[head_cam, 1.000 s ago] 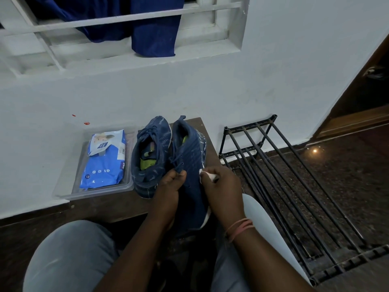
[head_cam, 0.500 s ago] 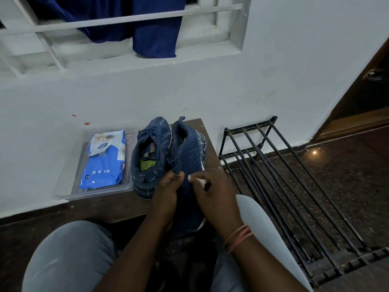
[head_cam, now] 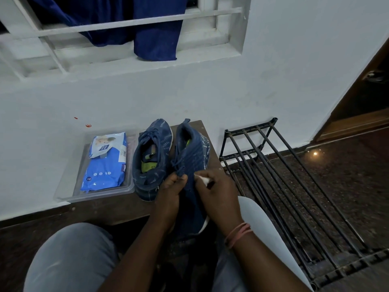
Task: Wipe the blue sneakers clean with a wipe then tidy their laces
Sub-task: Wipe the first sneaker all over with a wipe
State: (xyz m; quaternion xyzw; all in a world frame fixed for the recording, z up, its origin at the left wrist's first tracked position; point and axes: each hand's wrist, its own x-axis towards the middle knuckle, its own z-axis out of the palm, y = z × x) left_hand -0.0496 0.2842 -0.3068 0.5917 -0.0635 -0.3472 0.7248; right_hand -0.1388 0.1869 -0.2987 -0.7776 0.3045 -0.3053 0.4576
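Wiping the right-hand sneaker (head_cam: 192, 165) at centre frame: the shoe lies tilted, its heel on the brown tabletop (head_cam: 109, 207) and its toe drawn down toward the person's lap. The left hand (head_cam: 168, 192) pinches the upper by the eyelet row, fingers curled onto the fabric beside the laces (head_cam: 179, 163); its grip is narrow and steadies the shoe. The right hand (head_cam: 216, 194) holds a small bunched white wipe (head_cam: 203, 179) between thumb and fingers — grip closed on the wipe, pressed to the side of the upper. The second sneaker (head_cam: 152, 157) stands just left of the first, touching or nearly touching it, opening upward, laces loose. Left of centre, a blue pack of wipes (head_cam: 105, 163) lies in a clear plastic tray (head_cam: 94, 196) on the same tabletop. A black metal rack (head_cam: 273, 175) stands on the dark floor at right; a blue cloth (head_cam: 155, 34) hangs over the window grille at upper left.

Handling, as a judgement: the knit upper looks soft and yielding, so it will dent under wiping pressure unless braced from the opposite side. The shoe seems light; the firmer sole edge or heel offers the surest hold. The damp wipe is limp — best kept wadded. The laces are slack cord, to be taken near the eyelets when tidied.
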